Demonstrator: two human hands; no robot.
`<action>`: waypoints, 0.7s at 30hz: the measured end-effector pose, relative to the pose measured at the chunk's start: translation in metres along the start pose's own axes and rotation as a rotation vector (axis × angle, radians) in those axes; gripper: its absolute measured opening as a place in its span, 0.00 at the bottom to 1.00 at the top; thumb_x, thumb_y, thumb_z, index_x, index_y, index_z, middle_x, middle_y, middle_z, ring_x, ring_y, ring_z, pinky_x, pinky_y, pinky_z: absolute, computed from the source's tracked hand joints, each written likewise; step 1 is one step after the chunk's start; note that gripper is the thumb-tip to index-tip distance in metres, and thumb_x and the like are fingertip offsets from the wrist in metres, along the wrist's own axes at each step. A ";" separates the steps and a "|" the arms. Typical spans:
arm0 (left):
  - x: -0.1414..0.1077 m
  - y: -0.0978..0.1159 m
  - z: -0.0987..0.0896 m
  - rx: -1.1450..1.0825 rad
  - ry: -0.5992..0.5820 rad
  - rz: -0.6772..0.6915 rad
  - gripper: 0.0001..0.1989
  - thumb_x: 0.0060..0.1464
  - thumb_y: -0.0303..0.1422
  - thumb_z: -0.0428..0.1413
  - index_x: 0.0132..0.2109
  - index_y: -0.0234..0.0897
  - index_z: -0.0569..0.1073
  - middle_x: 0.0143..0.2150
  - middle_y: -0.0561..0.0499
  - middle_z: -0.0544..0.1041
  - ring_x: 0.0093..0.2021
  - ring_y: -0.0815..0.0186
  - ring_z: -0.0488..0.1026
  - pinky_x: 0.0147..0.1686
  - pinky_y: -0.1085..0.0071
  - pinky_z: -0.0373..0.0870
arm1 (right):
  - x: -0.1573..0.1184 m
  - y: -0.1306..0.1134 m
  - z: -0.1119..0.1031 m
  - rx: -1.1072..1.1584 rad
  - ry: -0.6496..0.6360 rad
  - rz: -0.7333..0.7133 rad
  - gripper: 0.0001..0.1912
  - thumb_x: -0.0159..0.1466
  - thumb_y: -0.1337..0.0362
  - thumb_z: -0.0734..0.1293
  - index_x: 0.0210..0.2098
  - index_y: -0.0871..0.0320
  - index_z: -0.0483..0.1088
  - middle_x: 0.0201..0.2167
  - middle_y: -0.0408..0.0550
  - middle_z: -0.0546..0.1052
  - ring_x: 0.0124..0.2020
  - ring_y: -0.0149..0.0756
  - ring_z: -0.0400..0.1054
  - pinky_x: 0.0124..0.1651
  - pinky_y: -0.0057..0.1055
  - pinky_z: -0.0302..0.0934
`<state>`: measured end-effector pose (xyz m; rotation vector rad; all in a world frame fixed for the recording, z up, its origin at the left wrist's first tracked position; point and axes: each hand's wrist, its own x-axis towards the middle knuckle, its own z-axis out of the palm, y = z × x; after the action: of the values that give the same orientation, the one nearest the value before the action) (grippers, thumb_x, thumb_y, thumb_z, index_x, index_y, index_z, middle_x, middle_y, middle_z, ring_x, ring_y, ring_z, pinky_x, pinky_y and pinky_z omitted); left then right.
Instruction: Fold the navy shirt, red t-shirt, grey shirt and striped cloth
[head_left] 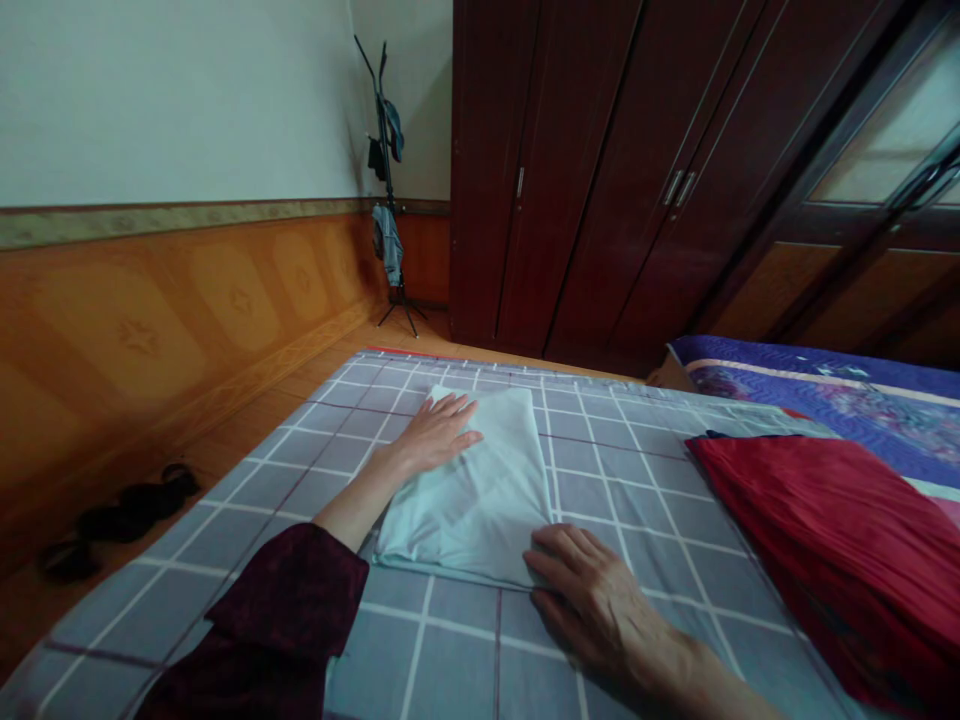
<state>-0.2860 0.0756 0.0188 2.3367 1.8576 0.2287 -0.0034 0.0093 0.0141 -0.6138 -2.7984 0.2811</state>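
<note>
A folded pale mint-white cloth [491,490] lies flat on a grey checked bedsheet [645,530], roughly rectangular with its near edge showing layered folds. My left hand [439,432] rests palm down across the cloth's far left part, fingers stretched and spread. At the near right corner, my right hand [592,590] lies low against the cloth, its fingertips touching the edge and its thumb close to the sheet. Those fingers are slightly bent and no cloth shows gripped between them. The cloth's far left corner is partly hidden by my left hand.
A red cloth pile [847,540] lies on the bed to the right, near a purple patterned bedcover [817,390]. Beyond the bed stand a dark red wardrobe [585,180] and a coat rack [388,170]. Dark objects [124,515] lie on the floor at left.
</note>
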 end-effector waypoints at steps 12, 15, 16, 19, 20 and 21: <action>-0.120 -0.016 0.014 -0.293 0.130 -0.127 0.30 0.56 0.46 0.53 0.62 0.40 0.61 0.66 0.43 0.59 0.65 0.55 0.56 0.62 0.57 0.54 | -0.014 0.009 0.015 0.099 0.197 0.009 0.09 0.64 0.73 0.58 0.31 0.58 0.67 0.31 0.48 0.69 0.34 0.36 0.62 0.37 0.33 0.58; -0.133 -0.006 0.009 -0.371 0.069 -0.079 0.29 0.50 0.41 0.59 0.58 0.42 0.66 0.66 0.44 0.58 0.65 0.54 0.55 0.61 0.57 0.56 | -0.014 0.013 0.015 0.155 0.238 -0.003 0.11 0.66 0.71 0.57 0.30 0.58 0.67 0.29 0.48 0.69 0.33 0.35 0.62 0.36 0.31 0.57; -0.136 -0.001 0.009 -0.361 0.047 -0.075 0.29 0.47 0.38 0.61 0.57 0.42 0.67 0.66 0.44 0.58 0.65 0.54 0.55 0.61 0.56 0.55 | -0.013 0.015 0.015 0.169 0.246 -0.006 0.11 0.66 0.71 0.57 0.29 0.58 0.67 0.29 0.48 0.69 0.33 0.35 0.62 0.36 0.31 0.57; -0.138 0.009 0.012 -0.341 0.030 -0.084 0.29 0.42 0.30 0.61 0.55 0.41 0.67 0.66 0.43 0.59 0.65 0.54 0.56 0.61 0.57 0.56 | -0.014 0.016 0.015 0.195 0.225 0.000 0.11 0.65 0.72 0.57 0.29 0.58 0.67 0.29 0.48 0.69 0.33 0.35 0.61 0.36 0.32 0.58; -0.138 0.010 0.013 -0.348 0.045 -0.094 0.27 0.43 0.29 0.60 0.53 0.41 0.68 0.65 0.44 0.60 0.64 0.55 0.57 0.61 0.57 0.57 | -0.015 0.016 0.015 0.200 0.203 0.010 0.10 0.64 0.72 0.58 0.30 0.58 0.67 0.30 0.48 0.69 0.34 0.35 0.61 0.37 0.32 0.58; -0.139 0.010 0.014 -0.357 0.067 -0.109 0.23 0.45 0.28 0.58 0.51 0.41 0.68 0.65 0.44 0.61 0.63 0.57 0.59 0.60 0.58 0.58 | -0.016 0.016 0.014 0.202 0.178 0.022 0.09 0.62 0.73 0.59 0.30 0.58 0.68 0.31 0.48 0.69 0.35 0.35 0.61 0.38 0.33 0.59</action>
<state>-0.3046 -0.0622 0.0031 2.0057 1.7915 0.5785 0.0122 0.0148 -0.0063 -0.5906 -2.5545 0.4822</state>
